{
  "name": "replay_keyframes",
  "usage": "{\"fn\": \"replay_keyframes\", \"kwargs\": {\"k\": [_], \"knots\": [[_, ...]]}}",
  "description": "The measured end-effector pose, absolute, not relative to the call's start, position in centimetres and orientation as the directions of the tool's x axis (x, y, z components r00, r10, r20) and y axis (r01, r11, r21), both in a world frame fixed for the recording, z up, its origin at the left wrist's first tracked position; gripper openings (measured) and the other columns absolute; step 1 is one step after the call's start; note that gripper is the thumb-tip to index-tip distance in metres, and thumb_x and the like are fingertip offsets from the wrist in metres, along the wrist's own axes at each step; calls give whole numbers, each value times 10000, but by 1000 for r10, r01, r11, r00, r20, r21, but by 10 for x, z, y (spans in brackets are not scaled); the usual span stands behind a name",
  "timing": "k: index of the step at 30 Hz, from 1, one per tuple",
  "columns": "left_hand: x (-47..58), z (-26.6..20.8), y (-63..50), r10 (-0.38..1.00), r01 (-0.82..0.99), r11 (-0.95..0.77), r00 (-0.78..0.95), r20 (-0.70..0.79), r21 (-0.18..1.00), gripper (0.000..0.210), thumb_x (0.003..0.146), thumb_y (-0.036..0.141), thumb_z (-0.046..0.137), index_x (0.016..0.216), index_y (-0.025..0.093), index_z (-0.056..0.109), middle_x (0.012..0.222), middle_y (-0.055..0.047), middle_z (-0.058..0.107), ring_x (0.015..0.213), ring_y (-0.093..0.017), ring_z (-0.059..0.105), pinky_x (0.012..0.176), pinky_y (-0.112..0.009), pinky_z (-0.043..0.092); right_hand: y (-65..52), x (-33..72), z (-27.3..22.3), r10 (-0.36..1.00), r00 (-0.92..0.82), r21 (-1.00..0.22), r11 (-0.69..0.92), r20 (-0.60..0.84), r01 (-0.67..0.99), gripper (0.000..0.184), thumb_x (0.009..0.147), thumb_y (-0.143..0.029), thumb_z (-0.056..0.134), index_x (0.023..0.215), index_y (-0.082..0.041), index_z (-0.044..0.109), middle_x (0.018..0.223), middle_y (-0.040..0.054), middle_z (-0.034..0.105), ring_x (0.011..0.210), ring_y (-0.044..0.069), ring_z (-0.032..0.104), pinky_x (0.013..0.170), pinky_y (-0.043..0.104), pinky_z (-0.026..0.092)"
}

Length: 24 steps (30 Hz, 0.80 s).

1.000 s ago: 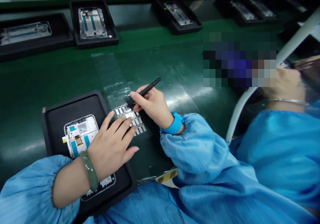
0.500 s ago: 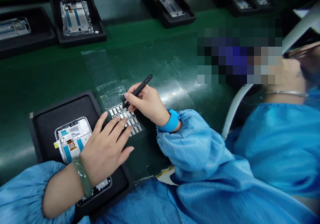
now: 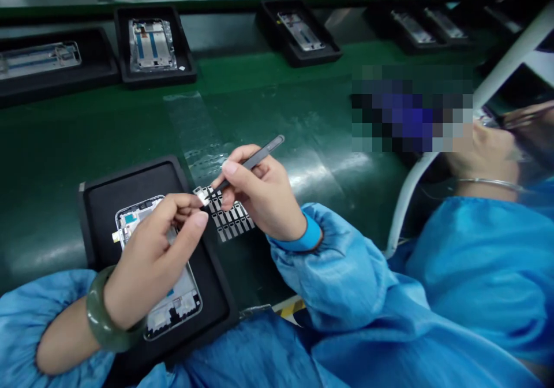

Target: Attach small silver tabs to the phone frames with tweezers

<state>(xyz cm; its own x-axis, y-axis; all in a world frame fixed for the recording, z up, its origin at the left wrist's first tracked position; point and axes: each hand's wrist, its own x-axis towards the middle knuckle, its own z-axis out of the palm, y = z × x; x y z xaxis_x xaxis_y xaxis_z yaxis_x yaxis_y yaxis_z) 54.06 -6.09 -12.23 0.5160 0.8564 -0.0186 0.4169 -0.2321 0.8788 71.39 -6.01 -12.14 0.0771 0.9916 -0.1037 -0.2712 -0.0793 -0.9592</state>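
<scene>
Black tweezers (image 3: 262, 154) are gripped in my right hand (image 3: 268, 194), their tips pointing down-left at a small silver sticker (image 3: 202, 195). My left hand (image 3: 158, 249) has its fingers curled, with the fingertips at that same sticker and the thumb just below. Close under both hands lies a sheet of silver stickers (image 3: 234, 220) in rows on the green mat. Partly hidden behind my left hand, a phone frame (image 3: 184, 304) with blue strips lies in a black tray (image 3: 216, 290).
Along the back stand more black trays (image 3: 186, 73) holding phone frames (image 3: 153, 47). A clear plastic strip (image 3: 186, 116) lies beyond the stickers. On the right, a white curved tube (image 3: 402, 203) rises beside a co-worker's hand (image 3: 493, 151) and blue sleeve (image 3: 485, 261).
My left hand has lifted off the sticker sheet, and its spread fingers have curled in towards the tweezer tips. A small silver sticker now shows at those tips. The view has shifted slightly.
</scene>
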Motion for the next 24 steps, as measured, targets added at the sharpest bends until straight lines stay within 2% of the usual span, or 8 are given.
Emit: {"fn": "replay_keyframes", "kwargs": {"k": [4, 8, 11, 14, 17, 19, 21, 24], "knots": [[524, -118, -60, 878, 429, -122, 467, -105, 895, 212, 880, 408, 467, 837, 210, 528, 745, 19, 594, 665, -109, 576, 601, -234, 467, -62, 695, -118, 997, -29, -972, -81, -77, -221, 229, 749, -345, 663, 796, -187, 505, 667, -38, 635, 464, 60, 592, 460, 164, 522], [506, -117, -61, 816, 503, -118, 540, -205, 856, 254, 872, 433, 458, 795, 202, 530, 631, 34, 523, 564, -101, 500, 500, -218, 403, -61, 687, -111, 988, -147, -993, -50, -34, -111, 228, 731, -331, 684, 792, -177, 527, 657, -36, 617, 485, 66, 612, 467, 153, 516], [489, -116, -61, 762, 487, -102, 599, -247, 867, 265, 878, 446, 439, 831, 205, 540, 648, 24, 552, 574, -110, 521, 497, -216, 418, -54, 681, -104, 957, -288, -996, -52, -27, -79, 214, 737, -325, 680, 792, -173, 540, 663, -31, 616, 499, 73, 625, 469, 157, 520], [469, -119, -58, 793, 526, -133, 565, -228, 840, 267, 884, 452, 427, 964, 224, 540, 697, 15, 587, 594, -121, 551, 502, -218, 439, -39, 670, -105, 957, -290, -993, -61, -30, -98, 238, 739, -353, 673, 791, -167, 534, 657, -33, 616, 510, 74, 627, 494, 168, 540], [449, -131, -50, 868, 658, -367, 496, -11, 657, 310, 854, 456, 483, 1053, 222, 527, 945, -48, 623, 842, -189, 596, 686, -303, 485, -22, 657, -119, 975, -219, -991, -55, -28, -119, 290, 733, -403, 666, 803, -161, 524, 664, -31, 614, 515, 78, 626, 495, 184, 550], [440, -143, -43, 821, 675, -535, 558, 123, 508, 317, 842, 434, 512, 1073, 217, 524, 1137, -83, 584, 1084, -253, 531, 879, -407, 431, -13, 650, -131, 977, -208, -993, -59, -36, -103, 303, 732, -416, 662, 811, -160, 522, 652, -33, 602, 510, 82, 624, 485, 189, 549], [435, -154, -39, 757, 641, -631, 632, 167, 437, 304, 842, 406, 523, 1088, 227, 520, 1229, -82, 548, 1214, -280, 444, 974, -468, 349, -9, 647, -141, 975, -215, -996, -67, -53, -57, 298, 733, -409, 664, 817, -164, 516, 633, -41, 587, 502, 83, 619, 479, 188, 541], [434, -163, -40, 733, 629, -660, 659, 168, 411, 282, 843, 386, 538, 1086, 243, 523, 1244, -72, 545, 1244, -281, 413, 985, -481, 321, -11, 646, -148, 970, -234, -997, -52, -65, 64, 275, 748, -396, 653, 833, -175, 512, 636, -44, 584, 518, 90, 630, 498, 188, 527]]}}
